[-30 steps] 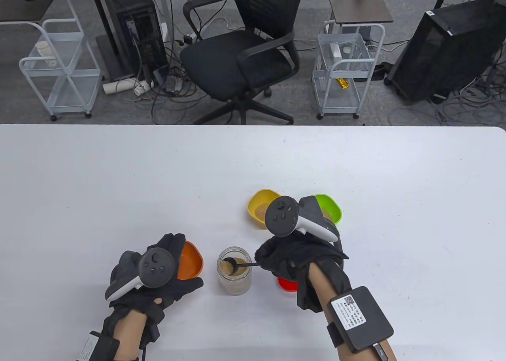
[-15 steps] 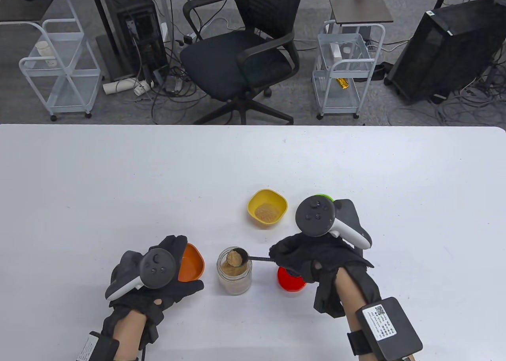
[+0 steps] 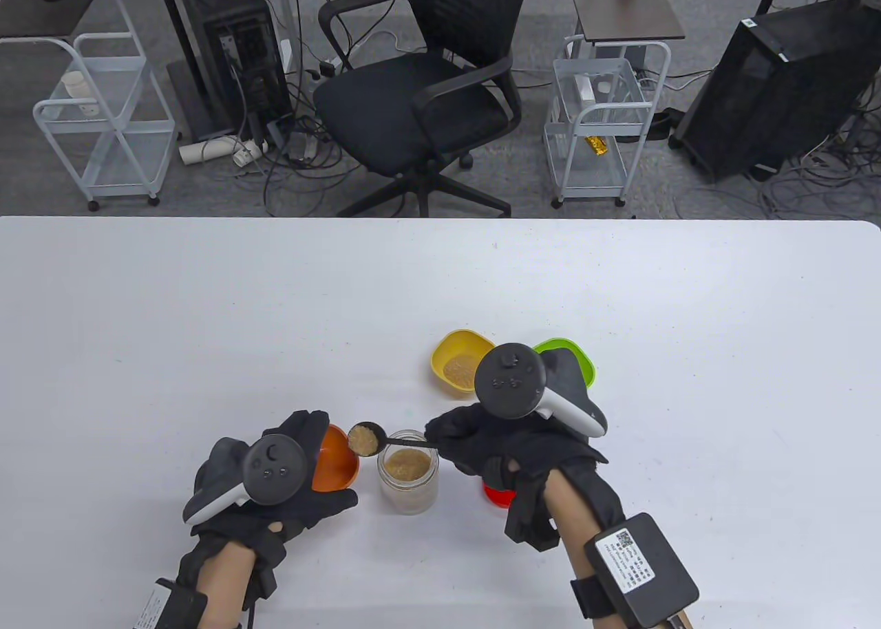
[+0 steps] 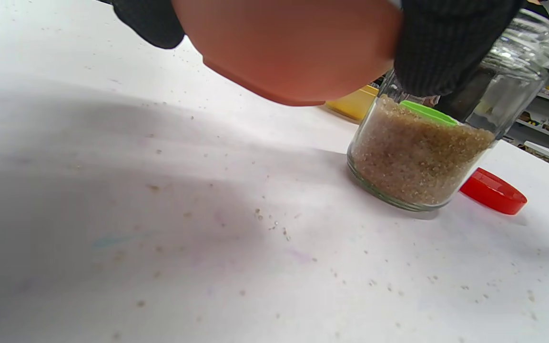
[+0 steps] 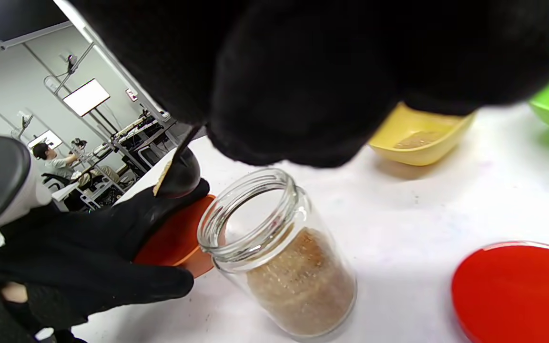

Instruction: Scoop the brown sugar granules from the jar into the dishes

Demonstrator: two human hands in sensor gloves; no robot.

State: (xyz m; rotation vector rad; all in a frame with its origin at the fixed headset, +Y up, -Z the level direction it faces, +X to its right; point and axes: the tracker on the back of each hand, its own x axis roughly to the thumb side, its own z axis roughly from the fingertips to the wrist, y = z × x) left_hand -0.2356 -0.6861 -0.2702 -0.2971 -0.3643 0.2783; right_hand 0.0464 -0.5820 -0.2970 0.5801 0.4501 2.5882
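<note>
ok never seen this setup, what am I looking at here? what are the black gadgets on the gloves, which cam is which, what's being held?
No robot: a person's two hands in black sensor gloves, each with a tracker strapped to its back; the fingers stay free. One camera looks down at the white table; the other two sit on the wrists, close and tilted.

On the table: a clear glass jar partly full of brown sugar, its flat red lid, a yellow dish with some sugar in it, and a green dish.

The right hand holds a small black spoon heaped with sugar by its handle. The spoon's bowl is out of the jar, at the edge of the orange dish. The left hand holds that dish; the left wrist view shows it tipped off the table.
</note>
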